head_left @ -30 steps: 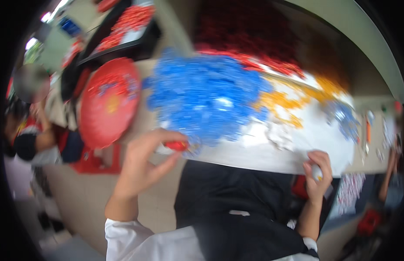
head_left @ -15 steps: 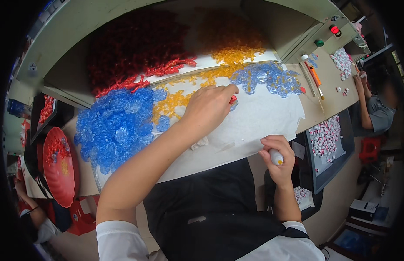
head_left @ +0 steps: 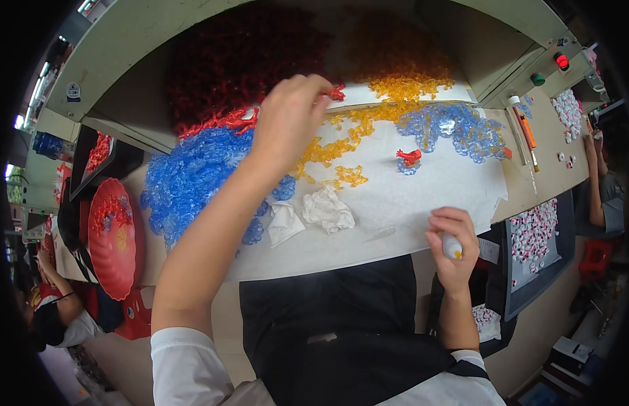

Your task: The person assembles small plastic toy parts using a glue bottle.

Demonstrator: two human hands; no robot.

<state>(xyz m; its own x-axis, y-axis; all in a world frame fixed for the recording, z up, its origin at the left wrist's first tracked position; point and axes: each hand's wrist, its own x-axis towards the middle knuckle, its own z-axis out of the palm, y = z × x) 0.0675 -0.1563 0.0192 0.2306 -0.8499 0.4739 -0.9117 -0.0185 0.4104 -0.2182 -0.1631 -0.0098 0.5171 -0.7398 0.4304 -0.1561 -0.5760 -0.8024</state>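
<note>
My left hand point(head_left: 290, 118) reaches over the far edge of the work surface. Its fingers are bent and slightly apart from the thumb, right beside a small red branched plastic piece point(head_left: 337, 93) at the end of the red heap point(head_left: 250, 122). My right hand point(head_left: 456, 250) is wrapped round a small white bottle point(head_left: 452, 246) with a yellowish tip, above the paper's near right edge. Between the hands, a red plastic piece point(head_left: 409, 158) sits on a clear blue piece point(head_left: 406, 168) on the white paper point(head_left: 422, 196).
Blue pieces point(head_left: 199, 183) are heaped left; yellow ones point(head_left: 409, 86) lie at the back. Blue-and-yellow pieces point(head_left: 450, 132) cluster at right. Crumpled tissue point(head_left: 328, 208) lies in front. A red scalloped plate point(head_left: 111, 250) stands left, a dark tray point(head_left: 565, 250) right. A co-worker's hand point(head_left: 595, 145) shows far right.
My left hand has left the red piece on the blue one and moved left and away to the red heap. The right hand still holds the bottle. The view has shifted a little.
</note>
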